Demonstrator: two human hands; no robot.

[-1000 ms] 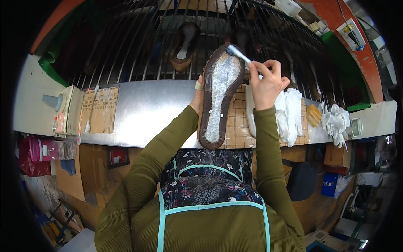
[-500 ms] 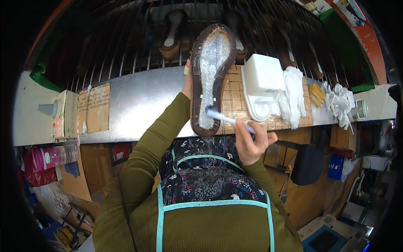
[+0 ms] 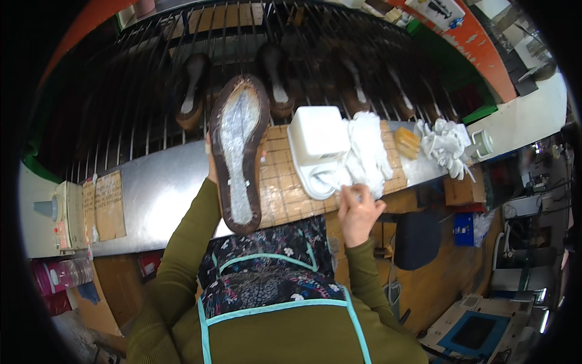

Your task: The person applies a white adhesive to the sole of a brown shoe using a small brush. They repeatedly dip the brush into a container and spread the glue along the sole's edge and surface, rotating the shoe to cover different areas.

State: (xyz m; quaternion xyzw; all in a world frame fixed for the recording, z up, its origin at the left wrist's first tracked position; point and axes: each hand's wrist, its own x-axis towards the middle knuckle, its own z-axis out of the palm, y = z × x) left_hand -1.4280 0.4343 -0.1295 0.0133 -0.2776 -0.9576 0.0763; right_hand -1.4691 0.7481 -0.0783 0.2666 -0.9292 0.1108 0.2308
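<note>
We hold a shoe sole upright over the bench edge.

Our left hand (image 3: 210,159), mostly hidden, grips the brown sole (image 3: 238,159) from behind at nine o'clock; at four o'clock our right hand (image 3: 359,210) pinches something small at the white container's (image 3: 319,148) rim, with bare steel bench (image 3: 159,195) leftward.

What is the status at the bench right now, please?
Left hand holds shoe sole upright. Right hand at white container, brush hidden. Nothing between them.
</note>
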